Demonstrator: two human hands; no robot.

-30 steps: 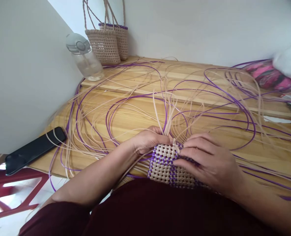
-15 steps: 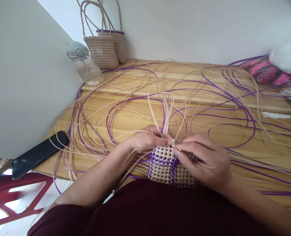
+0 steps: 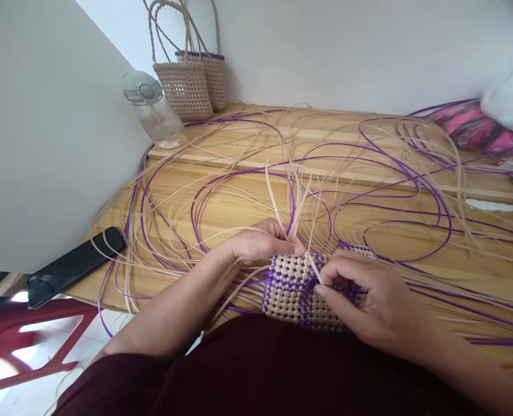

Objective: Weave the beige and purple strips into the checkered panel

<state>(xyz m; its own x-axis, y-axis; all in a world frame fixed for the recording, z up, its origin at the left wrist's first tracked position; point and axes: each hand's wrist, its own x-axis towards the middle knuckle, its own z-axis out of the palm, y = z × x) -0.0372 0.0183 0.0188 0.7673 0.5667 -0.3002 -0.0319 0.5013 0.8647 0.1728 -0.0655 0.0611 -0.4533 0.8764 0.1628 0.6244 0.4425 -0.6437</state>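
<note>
A beige and purple woven piece (image 3: 285, 292) of plastic strips lies close against my body, its upper edge bristling with loose strips. My left hand (image 3: 267, 242) is closed at that edge, thumb on top, gripping the weave and the base of several upright beige strips (image 3: 298, 211). Between the thumb and forefinger of my right hand (image 3: 364, 292) is the end of a short beige strip (image 3: 315, 268), pulled down and to the right from the edge. That hand covers the right part of the weave. Fingers of my left hand behind the edge are partly hidden.
Long purple and beige strips (image 3: 438, 199) loop across the wooden table (image 3: 234, 199). A clear bottle (image 3: 163, 118) and two woven handbags (image 3: 187, 89) stand at the back left. A black phone (image 3: 77, 268) lies at the left edge. Pink packaging (image 3: 468, 124) sits at the right.
My right hand has moved down and right from the weave's edge, drawing the beige strip with it. My left hand keeps its grip. The whole view has shifted slightly.
</note>
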